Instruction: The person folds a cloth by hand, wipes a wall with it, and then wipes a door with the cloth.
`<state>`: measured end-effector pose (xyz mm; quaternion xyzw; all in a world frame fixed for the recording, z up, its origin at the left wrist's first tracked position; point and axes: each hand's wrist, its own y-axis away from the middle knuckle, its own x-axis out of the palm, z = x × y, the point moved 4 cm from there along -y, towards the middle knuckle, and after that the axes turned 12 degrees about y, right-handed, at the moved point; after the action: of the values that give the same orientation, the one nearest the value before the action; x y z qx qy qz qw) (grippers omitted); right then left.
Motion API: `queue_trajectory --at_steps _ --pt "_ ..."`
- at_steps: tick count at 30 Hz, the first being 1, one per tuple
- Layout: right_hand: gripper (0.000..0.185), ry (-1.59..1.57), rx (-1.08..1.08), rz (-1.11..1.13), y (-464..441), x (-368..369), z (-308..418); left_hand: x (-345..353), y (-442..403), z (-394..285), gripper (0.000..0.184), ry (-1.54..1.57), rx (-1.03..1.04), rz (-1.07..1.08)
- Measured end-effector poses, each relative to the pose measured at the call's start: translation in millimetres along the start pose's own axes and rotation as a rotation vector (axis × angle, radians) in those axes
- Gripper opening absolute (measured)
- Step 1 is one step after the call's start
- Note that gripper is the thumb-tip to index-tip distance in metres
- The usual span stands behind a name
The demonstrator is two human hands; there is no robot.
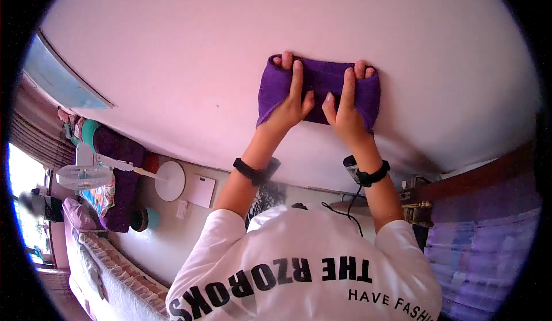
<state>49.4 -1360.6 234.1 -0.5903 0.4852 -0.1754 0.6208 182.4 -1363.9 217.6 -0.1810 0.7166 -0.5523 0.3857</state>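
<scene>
A purple cloth [325, 77] is stretched between my two hands against a pale, plain surface [190, 45]. My left hand [289, 99] holds its left side, with some fingers tucked in at the top edge. The index finger and thumb lie over the front. On the right side, my right hand [347, 103] grips the cloth in much the same way, its thumb pointing up near the middle. The thumbs are a short gap apart. The cloth's far side and the tucked parts of the fingers are hidden.
Black bands [250, 172] circle both wrists, and a thin dark cable hangs by the right one. A white fan [86, 174], a sofa [109, 263] and a window stand at the left. Purple curtains [480, 263] hang at the lower right.
</scene>
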Motion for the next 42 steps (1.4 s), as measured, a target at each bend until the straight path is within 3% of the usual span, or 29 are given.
queue_trajectory --at_steps 10,12,28,35,37,42 --pt "0.065 -0.075 0.024 -0.004 2 -1 -4 -8 -4 -11 0.064 0.058 -0.053 0.049" --pt "0.065 -0.042 0.052 -0.007 8 -4 -6 -15 -7 -14 0.063 0.354 -0.089 0.056" --pt "0.067 0.048 0.108 0.018 44 -13 -15 -3 4 -38 0.062 0.208 -0.072 0.205" --pt "0.073 -0.072 0.094 0.094 56 -11 -15 -13 9 -42 0.062 0.196 -0.1 0.177" --pt "0.072 -0.138 0.04 0.01 29 -15 -15 -30 -5 -33 0.061 0.142 0.107 0.08" --pt "0.068 -0.119 0.072 -0.075 -42 -34 -12 -52 -47 -28 0.063 0.076 0.166 -0.083"
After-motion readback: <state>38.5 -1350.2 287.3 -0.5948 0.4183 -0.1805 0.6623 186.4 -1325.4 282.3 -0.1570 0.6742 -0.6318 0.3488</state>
